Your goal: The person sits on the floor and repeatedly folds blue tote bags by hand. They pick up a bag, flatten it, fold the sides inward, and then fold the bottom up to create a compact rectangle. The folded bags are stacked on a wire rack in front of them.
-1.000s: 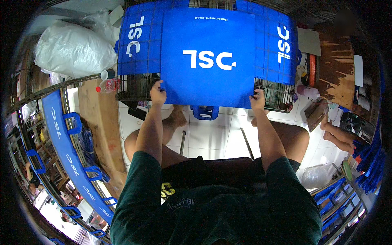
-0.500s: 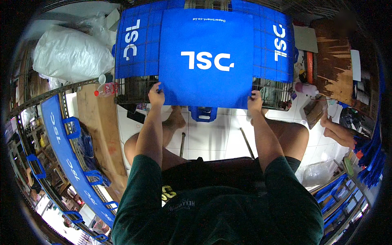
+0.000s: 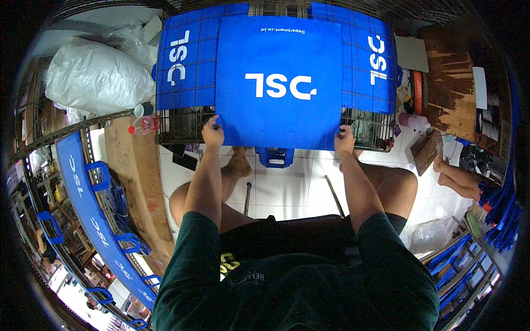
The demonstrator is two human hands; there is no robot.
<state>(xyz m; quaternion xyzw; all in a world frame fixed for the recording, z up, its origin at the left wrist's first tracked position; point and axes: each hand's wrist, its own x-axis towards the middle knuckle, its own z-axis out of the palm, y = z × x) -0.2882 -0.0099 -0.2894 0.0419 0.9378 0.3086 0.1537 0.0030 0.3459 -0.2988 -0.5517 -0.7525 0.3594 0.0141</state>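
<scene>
The big blue bag (image 3: pixel 279 83) lies flat on top of a wire cage (image 3: pixel 182 124), right in front of the person. The left hand (image 3: pixel 212 132) pinches the bag's near left corner, and the right hand (image 3: pixel 344 140) pinches its near right corner, with the fingers curled around the edge. The near edge of the bag runs straight from one hand to the other and hangs just over the front of the cage. Under that edge a blue handle loop (image 3: pixel 275 156) dangles down. More blue bag cloth (image 3: pixel 185 63) sticks out on both sides, under the top bag, and covers most of the cage top. The bag is bright blue, smooth and square, with big white letters in the middle and a line of small white letters near the far edge. There is open white tile floor (image 3: pixel 287 187) between the person's knees and the cage, so the arms have room there. On the left, things are crowded: a fat white plastic sack (image 3: pixel 96 77), a small bottle with a red cap (image 3: pixel 144 126), and a long row of blue bags (image 3: pixel 91 215) on a rack close beside the left arm. On the right sits a brown wooden board (image 3: pixel 450 77), and another person's foot (image 3: pixel 455 179) rests on the floor, well apart from the right hand.
</scene>
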